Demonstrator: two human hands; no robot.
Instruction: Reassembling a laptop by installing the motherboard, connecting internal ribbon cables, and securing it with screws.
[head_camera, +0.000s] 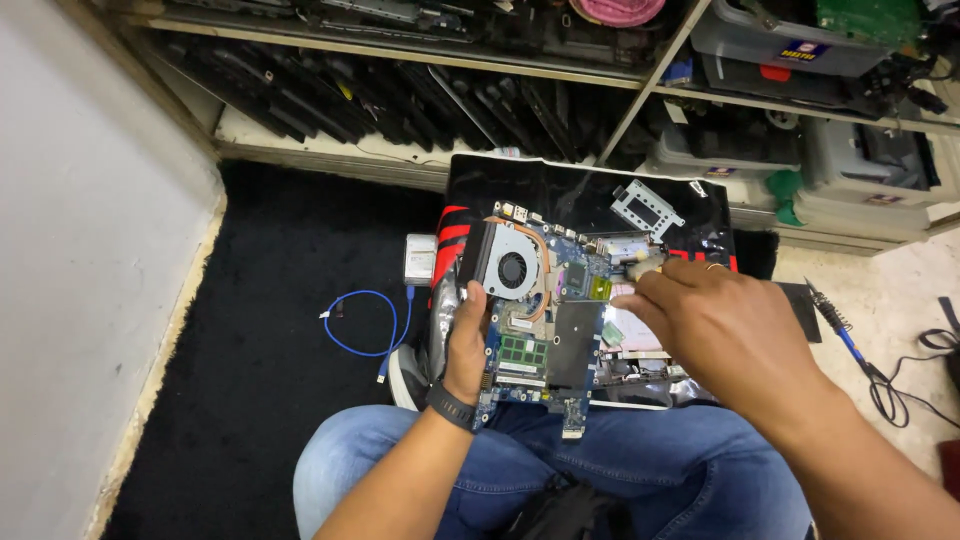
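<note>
A blue laptop motherboard (560, 330) with a cooling fan (512, 268) and copper heat pipe rests on a black and red bag (560, 195) over my lap. My left hand (467, 335) grips the board's left edge, thumb by the fan. My right hand (715, 325) hovers over the board's right side, fingers pinched on something small and pale near the top right; I cannot tell what it is. A green memory module (523, 352) sits low on the board.
A silver metal bracket (647, 207) lies on the bag. A blue cable (372, 325) and a small white box (420, 257) lie on the black mat at left. A soldering iron (835, 322) with cord lies on the floor at right. Shelves of laptop parts stand behind.
</note>
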